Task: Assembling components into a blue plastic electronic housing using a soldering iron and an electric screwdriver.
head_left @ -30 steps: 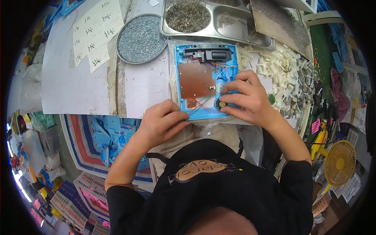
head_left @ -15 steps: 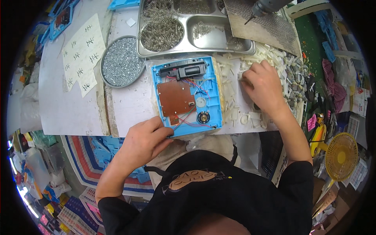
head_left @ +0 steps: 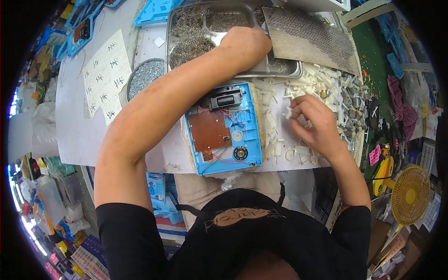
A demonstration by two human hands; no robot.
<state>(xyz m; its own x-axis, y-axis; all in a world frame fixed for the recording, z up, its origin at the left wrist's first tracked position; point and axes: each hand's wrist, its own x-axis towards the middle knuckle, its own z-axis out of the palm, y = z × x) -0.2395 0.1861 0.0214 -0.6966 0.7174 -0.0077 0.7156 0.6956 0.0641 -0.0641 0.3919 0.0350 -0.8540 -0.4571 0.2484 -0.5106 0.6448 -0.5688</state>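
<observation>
My left hand (head_left: 246, 46) is over the steel compartment tray (head_left: 293, 70), at its right-hand compartment. Its fingers point away and down, hidden behind the back of the hand. My right hand (head_left: 317, 123) is beside the heap of white plastic parts, its thumb and forefinger curled together round a small white plastic part (head_left: 288, 113). Between the hands lies an open light-blue plastic housing (head_left: 252, 122). Inside it are a brown circuit board (head_left: 210, 132), a black module (head_left: 226, 99), a small round speaker (head_left: 240, 153) and thin coloured wires. My left forearm passes over its upper left corner.
White and grey plastic parts (head_left: 333, 88) are heaped at the right. A board covered in small metal pieces (head_left: 310, 39) overlaps the tray. A round dish of screws (head_left: 143, 77) is partly behind my left arm, near a marked paper sheet (head_left: 106, 77). A yellow fan (head_left: 410, 196) stands right.
My left hand has left the housing's lower left corner and reached up to the tray. My right hand has turned, showing a white part at its fingertips. The tool at the top is out of sight.
</observation>
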